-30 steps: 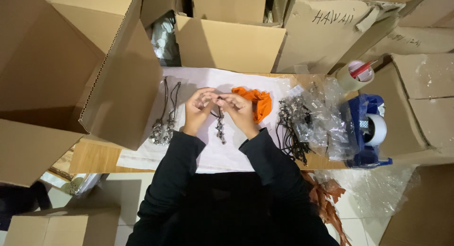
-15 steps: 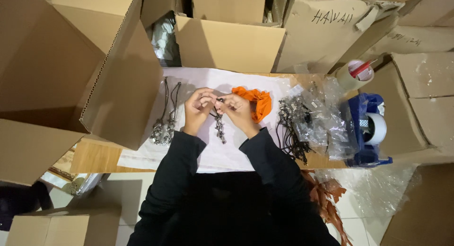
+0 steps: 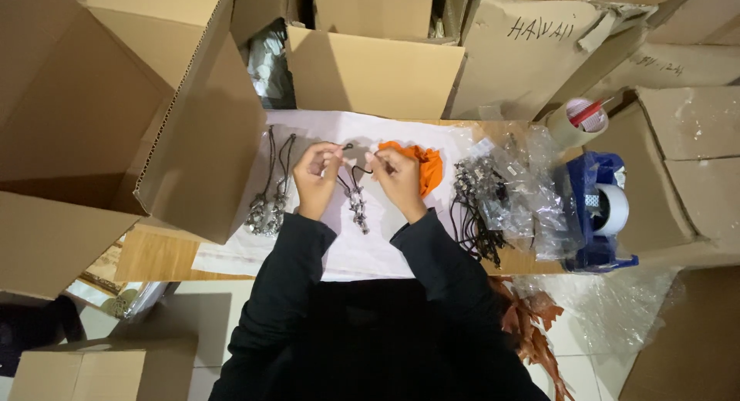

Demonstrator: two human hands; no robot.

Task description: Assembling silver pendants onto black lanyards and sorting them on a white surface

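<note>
Both hands are raised just above the surface (image 3: 154,254), over a white cloth (image 3: 362,247) spread across it. The left hand (image 3: 316,173) pinches one end of a dark cord necklace (image 3: 353,187) between thumb and fingertips, and the right hand (image 3: 397,173) pinches the other end; each grip is narrow and closed on the cord. Between the two grips the cord sags in a loop, and its cluster of small metal charms hangs below them, resting on or just above the cloth; which of the two cannot be told.

Compared with a second ago, the hands have drawn a little apart: then they were nearly touching over the charms, now a clear gap shows between them with the cord stretched across it. The charm cluster sits in much the same spot under the grips.

Just beyond the right grip, on its outer side, lies a crumpled orange cloth (image 3: 420,166), close to the knuckles. Further out on that side is a pile of corded necklaces in clear bags (image 3: 501,200), then a blue tape dispenser (image 3: 601,216). On the outer side of the left grip, two more necklaces (image 3: 270,193) lie stretched out on the white cloth, well apart from the hand. Open cardboard boxes (image 3: 370,69) stand all round the surface.
</note>
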